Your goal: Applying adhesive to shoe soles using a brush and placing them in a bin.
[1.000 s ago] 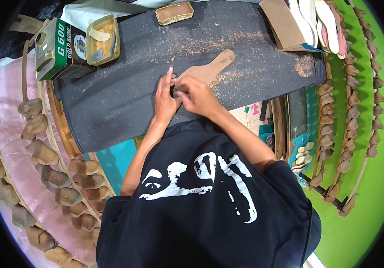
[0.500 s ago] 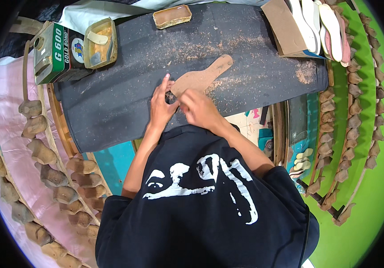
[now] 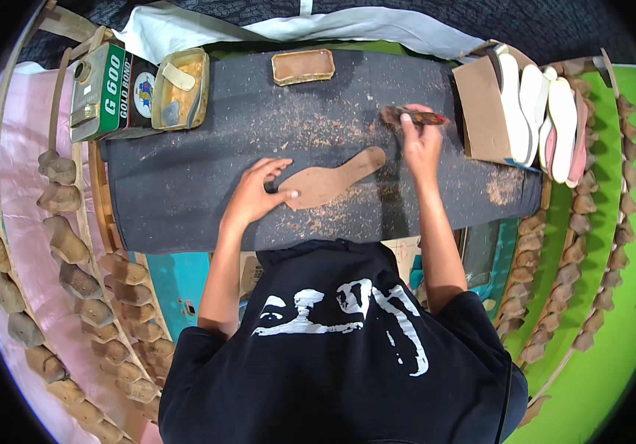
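Note:
A brown insole (image 3: 325,185) lies flat on the dark cloth, its narrow end pointing to the far right. My left hand (image 3: 255,194) holds its broad left end, thumb pressed on top and the other fingers stretched beyond the edge. Away to the right, my right hand (image 3: 423,144) is closed round a short tool (image 3: 430,118) with a dark, red-mottled body. The tool's brown left end is blurred, so its exact kind does not show.
Brown shavings litter the cloth-covered table (image 3: 237,111). At the back left stand a green-and-black can (image 3: 111,92) and a tray with a scraper (image 3: 198,111). A shallow brown dish (image 3: 303,68) sits centre back. A cardboard box (image 3: 481,118) holds soles at right; shoe lasts (image 3: 70,240) line both side racks.
My right hand has left the insole's broad end and moved far right with the tool, now visible. The view has tilted, so the table sits lower. The left hand stays at the insole.

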`<state>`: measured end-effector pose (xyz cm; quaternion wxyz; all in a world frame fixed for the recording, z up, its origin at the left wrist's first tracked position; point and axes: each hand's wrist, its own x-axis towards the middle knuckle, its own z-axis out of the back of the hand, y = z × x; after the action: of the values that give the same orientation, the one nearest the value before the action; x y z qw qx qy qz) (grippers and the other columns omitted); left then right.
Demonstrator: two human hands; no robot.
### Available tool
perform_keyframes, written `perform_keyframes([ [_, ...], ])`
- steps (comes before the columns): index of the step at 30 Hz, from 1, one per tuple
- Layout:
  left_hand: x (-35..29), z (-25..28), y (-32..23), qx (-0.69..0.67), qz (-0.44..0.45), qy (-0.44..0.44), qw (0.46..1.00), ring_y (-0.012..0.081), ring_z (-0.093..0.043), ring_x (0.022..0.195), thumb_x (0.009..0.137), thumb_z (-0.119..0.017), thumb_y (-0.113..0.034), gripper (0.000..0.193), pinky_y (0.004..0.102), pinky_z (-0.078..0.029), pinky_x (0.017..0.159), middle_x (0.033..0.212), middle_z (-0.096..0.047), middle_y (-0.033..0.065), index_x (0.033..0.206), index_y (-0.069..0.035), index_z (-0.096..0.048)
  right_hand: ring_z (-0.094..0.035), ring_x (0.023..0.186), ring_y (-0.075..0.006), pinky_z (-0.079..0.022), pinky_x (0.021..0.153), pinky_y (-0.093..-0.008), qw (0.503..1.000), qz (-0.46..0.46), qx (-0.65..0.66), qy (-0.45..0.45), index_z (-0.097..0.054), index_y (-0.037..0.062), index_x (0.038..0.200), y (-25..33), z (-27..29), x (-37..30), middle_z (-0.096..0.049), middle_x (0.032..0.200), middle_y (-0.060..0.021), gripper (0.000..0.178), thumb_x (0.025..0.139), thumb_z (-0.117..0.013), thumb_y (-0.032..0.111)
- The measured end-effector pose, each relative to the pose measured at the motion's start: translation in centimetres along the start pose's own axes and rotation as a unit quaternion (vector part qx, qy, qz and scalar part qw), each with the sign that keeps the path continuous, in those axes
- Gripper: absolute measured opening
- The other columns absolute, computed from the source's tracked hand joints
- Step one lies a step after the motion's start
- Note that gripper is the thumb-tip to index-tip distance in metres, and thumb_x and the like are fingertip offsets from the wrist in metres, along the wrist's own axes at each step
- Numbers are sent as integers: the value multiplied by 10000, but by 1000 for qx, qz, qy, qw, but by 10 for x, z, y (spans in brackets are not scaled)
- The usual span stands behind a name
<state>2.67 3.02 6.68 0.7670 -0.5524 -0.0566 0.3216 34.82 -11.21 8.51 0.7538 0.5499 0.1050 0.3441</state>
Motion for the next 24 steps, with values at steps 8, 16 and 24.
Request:
perform_keyframes([
  [8, 90, 21, -50, 46, -33, -201, 978, 300, -579, 1388, 860, -844, -117, 664, 453, -546, 1087, 1597, -509, 111, 1476, -115, -596, -748, 911, -146, -599, 794, -287, 984, 138, 66, 91, -734, 0, 1114, 33, -102, 69, -770, 1037, -122, 190, 943, -782, 66],
  [16, 121, 10, -44, 115, 12, -200, 973, 381, -410, 1518, 845, -841, -160, 737, 486, -374, 1237, 1686, -383, 130, 1518, -127, -542, -718, 736, -157, -571, 695, -300, 993, 61, 44, 87, -739, -11, 1055, -9, -146, 101, -769, 900, -108, 259, 888, -861, 143],
  [24, 124, -1, -36, 100, -12, -249, 963, 338, -461, 1493, 846, -823, -98, 695, 475, -513, 1121, 1684, -377, 127, 1493, -141, -575, -713, 972, -193, -592, 734, -330, 997, 40, 41, 49, -749, 6, 1128, -17, -145, 97, -732, 1182, -129, 273, 915, -837, 153],
])
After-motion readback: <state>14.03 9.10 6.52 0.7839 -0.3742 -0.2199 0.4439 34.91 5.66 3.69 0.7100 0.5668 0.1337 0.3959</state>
